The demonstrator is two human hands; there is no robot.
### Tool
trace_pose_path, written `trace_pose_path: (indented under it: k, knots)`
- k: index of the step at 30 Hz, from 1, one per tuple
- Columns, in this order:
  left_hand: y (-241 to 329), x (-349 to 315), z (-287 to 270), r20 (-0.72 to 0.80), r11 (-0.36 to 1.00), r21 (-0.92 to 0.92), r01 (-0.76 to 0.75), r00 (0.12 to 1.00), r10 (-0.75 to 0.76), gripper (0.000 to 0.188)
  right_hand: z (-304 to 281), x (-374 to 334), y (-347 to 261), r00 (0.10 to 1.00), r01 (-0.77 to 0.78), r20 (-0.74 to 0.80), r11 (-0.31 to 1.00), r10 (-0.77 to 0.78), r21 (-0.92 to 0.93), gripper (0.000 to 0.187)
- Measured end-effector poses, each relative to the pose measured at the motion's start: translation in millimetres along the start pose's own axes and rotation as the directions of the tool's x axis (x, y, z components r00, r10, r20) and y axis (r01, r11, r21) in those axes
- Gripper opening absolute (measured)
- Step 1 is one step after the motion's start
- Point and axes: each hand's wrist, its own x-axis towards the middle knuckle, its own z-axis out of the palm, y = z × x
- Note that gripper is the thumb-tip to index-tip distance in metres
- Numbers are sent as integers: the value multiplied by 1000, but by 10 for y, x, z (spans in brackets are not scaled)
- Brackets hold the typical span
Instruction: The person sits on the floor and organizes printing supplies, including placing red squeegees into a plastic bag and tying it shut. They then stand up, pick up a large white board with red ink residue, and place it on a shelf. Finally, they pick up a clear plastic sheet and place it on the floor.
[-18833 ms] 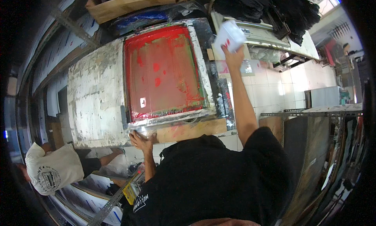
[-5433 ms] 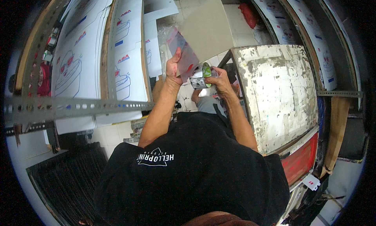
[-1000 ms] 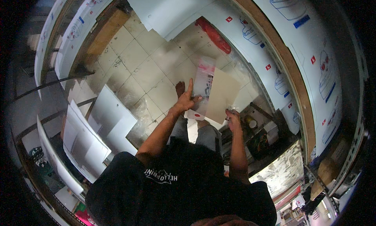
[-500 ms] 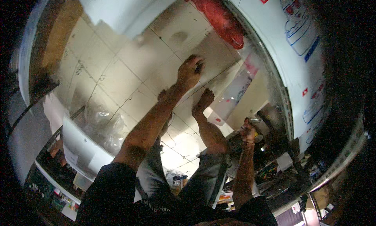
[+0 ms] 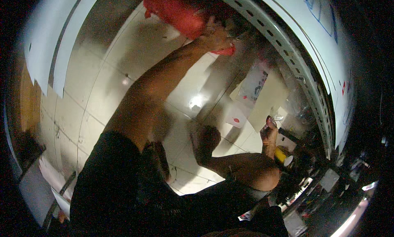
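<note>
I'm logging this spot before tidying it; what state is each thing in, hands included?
Left hand: over the red bag, contact unclear.
Red bag: on the floor, partly hidden by the hand.
Right hand: at the beige board's lower edge, grip unclear.
Beige board: partly covered by the clear sheet.
Clear sheet: marked pink and dark.
Yellow cylinder: tilted, white end showing.
</note>
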Motion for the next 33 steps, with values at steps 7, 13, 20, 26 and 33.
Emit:
trace_pose_path:
  k: [7,13,20,26,33]
  knots:
    - [-342,111,-254,160,959,-30,282,948,-274,49,78,276,165,978,207,16,978,-206,-26,32]
    - [-180,298,477,-271,988,2,156,951,-149,51,672,155,-140,987,78,142,997,-80,19,40]
    - [-65,319,227,-130,938,123,324,942,-309,48,750,170,-127,975,168,143,986,-169,19,30]
    - [-545,123,-356,62,900,-268,344,938,-340,36,1185,317,-240,993,89,77,995,-86,-33,29]
    - [-853,-72,-643,-57,953,-240,183,978,-202,20,1289,1156,-364,975,97,201,995,-98,13,30]
